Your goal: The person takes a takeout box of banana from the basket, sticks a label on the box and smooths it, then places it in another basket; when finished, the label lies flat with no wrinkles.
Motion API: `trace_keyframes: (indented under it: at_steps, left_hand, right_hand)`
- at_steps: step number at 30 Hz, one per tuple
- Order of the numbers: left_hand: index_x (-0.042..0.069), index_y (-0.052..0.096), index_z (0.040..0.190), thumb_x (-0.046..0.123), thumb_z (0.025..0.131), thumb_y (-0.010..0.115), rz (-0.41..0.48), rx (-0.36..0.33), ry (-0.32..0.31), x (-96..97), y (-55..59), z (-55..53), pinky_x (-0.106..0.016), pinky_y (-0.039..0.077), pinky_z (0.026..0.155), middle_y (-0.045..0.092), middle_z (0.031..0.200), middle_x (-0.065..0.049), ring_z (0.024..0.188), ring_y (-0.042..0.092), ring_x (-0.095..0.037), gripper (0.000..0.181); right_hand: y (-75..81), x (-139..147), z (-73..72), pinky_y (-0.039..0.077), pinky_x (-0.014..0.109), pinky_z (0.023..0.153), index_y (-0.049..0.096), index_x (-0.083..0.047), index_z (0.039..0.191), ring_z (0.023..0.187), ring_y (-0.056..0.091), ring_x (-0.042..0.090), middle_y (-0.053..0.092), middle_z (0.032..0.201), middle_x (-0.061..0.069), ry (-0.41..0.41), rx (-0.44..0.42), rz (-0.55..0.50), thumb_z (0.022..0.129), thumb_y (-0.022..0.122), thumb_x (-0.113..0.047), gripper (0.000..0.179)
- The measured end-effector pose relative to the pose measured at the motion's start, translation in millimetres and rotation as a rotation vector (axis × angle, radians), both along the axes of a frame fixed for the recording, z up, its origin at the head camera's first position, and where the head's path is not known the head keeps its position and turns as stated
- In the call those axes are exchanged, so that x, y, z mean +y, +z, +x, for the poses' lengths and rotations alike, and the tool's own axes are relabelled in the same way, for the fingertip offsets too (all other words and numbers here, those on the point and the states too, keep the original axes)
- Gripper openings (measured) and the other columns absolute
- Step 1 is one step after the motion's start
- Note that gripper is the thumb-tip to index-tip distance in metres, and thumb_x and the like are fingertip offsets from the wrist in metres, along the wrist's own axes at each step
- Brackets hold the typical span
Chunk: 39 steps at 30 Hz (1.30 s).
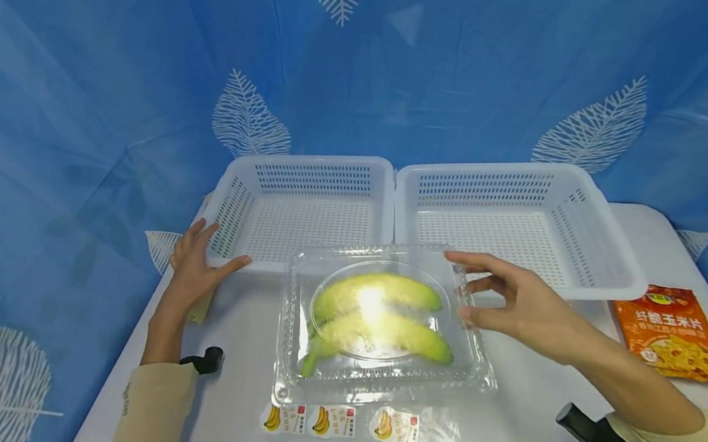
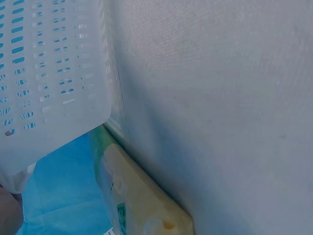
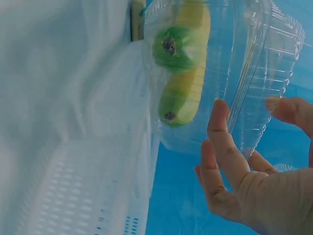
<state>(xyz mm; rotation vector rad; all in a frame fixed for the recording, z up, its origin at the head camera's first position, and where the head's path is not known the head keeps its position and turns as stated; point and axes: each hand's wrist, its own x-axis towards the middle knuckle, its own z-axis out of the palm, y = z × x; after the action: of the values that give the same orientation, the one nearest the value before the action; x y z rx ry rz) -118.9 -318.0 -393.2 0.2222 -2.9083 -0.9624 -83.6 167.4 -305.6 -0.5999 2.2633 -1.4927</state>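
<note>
Clear rectangular plastic clamshell box (image 1: pixel 298 301): mid-table, its near side just beyond a row of white stickers (image 1: pixel 332 422) printed with yellow bananas; inside, two yellow-green bananas (image 1: pixel 408 290) lie side by side (glare washes out part of the lid).
Right hand (image 1: pixel 515 301): open in a wide C at the box's right side, index finger towards the far corner, thumb lower along the edge; the right wrist view puts the thumb at the ridged rim and a finger by the sidewall, with how firm the contact is impossible to tell.
Room around the box: bare white tabletop (image 1: pixel 521 408) on the right as far as the black wrist mount (image 1: pixel 593 429), a narrower strip on the left; the far edge overlaps the baskets' near rims in the head view.
Left hand (image 1: pixel 198 270): spread, fingers and thumb apart at the left basket's near left corner, the thumb along the near rim.
Orange-red snack bag (image 1: pixel 679 334): just beside the right basket's near right corner.
Pale-yellow and green packet (image 2: pixel 142 196): by the left basket's outer corner.
White perforated plastic baskets: left one (image 1: pixel 309 220) and right one (image 1: pixel 488 227), almost rim to rim.
Blue leaf-printed curtain (image 1: pixel 470 83): behind the table.
</note>
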Motion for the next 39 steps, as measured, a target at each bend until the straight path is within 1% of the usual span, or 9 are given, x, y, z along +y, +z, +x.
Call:
trace_keyframes:
  at_steps: [4,9,12,15,19,24,27,35,39]
  left_hand:
    - [0.006,0.023,0.155,0.049,0.080,0.075,0.002,-0.005,0.012,0.9,0.6,0.4,-0.070,0.003,0.110,0.006,0.163,-0.020,0.146,0.003,-0.046,0.101]
    - [0.007,0.022,0.156,0.051,0.080,0.075,0.002,-0.003,0.015,1.1,0.8,1.2,-0.072,0.004,0.110,0.006,0.163,-0.019,0.146,0.003,-0.046,0.102]
    - [0.008,0.022,0.156,0.052,0.080,0.074,0.003,-0.006,0.012,1.1,1.1,1.5,-0.073,0.004,0.110,0.005,0.164,-0.018,0.147,0.003,-0.045,0.102]
    - [0.009,0.021,0.156,0.053,0.081,0.074,0.007,-0.009,0.014,0.9,1.7,2.6,-0.073,0.004,0.109,0.004,0.164,-0.017,0.147,0.002,-0.044,0.102]
    - [0.009,0.021,0.156,0.053,0.081,0.073,0.011,-0.013,0.018,1.4,2.8,4.3,-0.074,0.004,0.109,0.004,0.164,-0.017,0.147,0.001,-0.044,0.102]
    - [0.009,0.021,0.156,0.054,0.081,0.072,0.008,-0.019,0.017,2.3,2.7,4.7,-0.075,0.002,0.110,0.003,0.164,-0.016,0.148,0.000,-0.045,0.102]
    - [0.009,0.021,0.156,0.054,0.081,0.072,0.010,-0.024,0.014,2.2,2.0,4.8,-0.075,0.002,0.110,0.003,0.164,-0.017,0.148,-0.001,-0.044,0.101]
    - [0.013,0.022,0.157,0.059,0.079,0.071,-0.002,-0.011,0.029,3.6,2.5,6.3,-0.077,0.000,0.108,0.002,0.165,-0.013,0.147,0.000,-0.045,0.103]
    - [0.012,0.022,0.156,0.058,0.079,0.071,-0.002,-0.006,0.027,3.5,1.8,5.5,-0.077,0.000,0.108,0.002,0.165,-0.014,0.147,0.000,-0.046,0.102]
  right_hand:
    - [-13.7,5,21.5,0.059,0.030,0.076,0.045,-0.020,0.146,0.109,0.055,0.006,0.042,0.148,0.006,-0.022,-0.006,-0.008,0.089,0.073,-0.014,0.064]
    - [-33.8,10,47.4,0.060,0.031,0.074,0.044,-0.018,0.146,0.110,0.055,0.004,0.039,0.149,0.008,-0.046,-0.068,-0.065,0.088,0.073,-0.013,0.065]
    - [-47.1,12,59.4,0.060,0.032,0.073,0.042,-0.015,0.147,0.109,0.054,0.006,0.040,0.149,0.000,-0.063,-0.093,-0.106,0.089,0.071,-0.011,0.064]
    - [-59.7,12,66.3,0.059,0.032,0.075,0.042,-0.015,0.147,0.110,0.053,0.007,0.041,0.147,-0.009,-0.076,-0.100,-0.125,0.091,0.069,-0.011,0.063]
    - [-72.9,13,69.9,0.059,0.031,0.076,0.044,-0.020,0.146,0.109,0.053,0.006,0.041,0.146,-0.008,-0.106,-0.072,-0.108,0.091,0.069,-0.011,0.061]
    - [-84.3,14,69.5,0.059,0.031,0.076,0.044,-0.016,0.146,0.109,0.053,0.007,0.042,0.146,0.005,-0.132,-0.043,-0.089,0.089,0.072,-0.014,0.063]
    - [-89.2,14,68.2,0.059,0.030,0.076,0.043,-0.015,0.146,0.109,0.053,0.008,0.041,0.146,0.010,-0.139,-0.037,-0.072,0.089,0.073,-0.016,0.064]
    - [-96.7,13,63.7,0.058,0.029,0.078,0.044,-0.016,0.146,0.111,0.054,0.014,0.041,0.146,0.010,-0.157,-0.031,-0.038,0.088,0.074,-0.020,0.065]
    - [-99.5,13,60.7,0.058,0.029,0.079,0.043,-0.015,0.146,0.111,0.054,0.017,0.041,0.147,0.010,-0.149,-0.034,-0.041,0.088,0.074,-0.019,0.065]
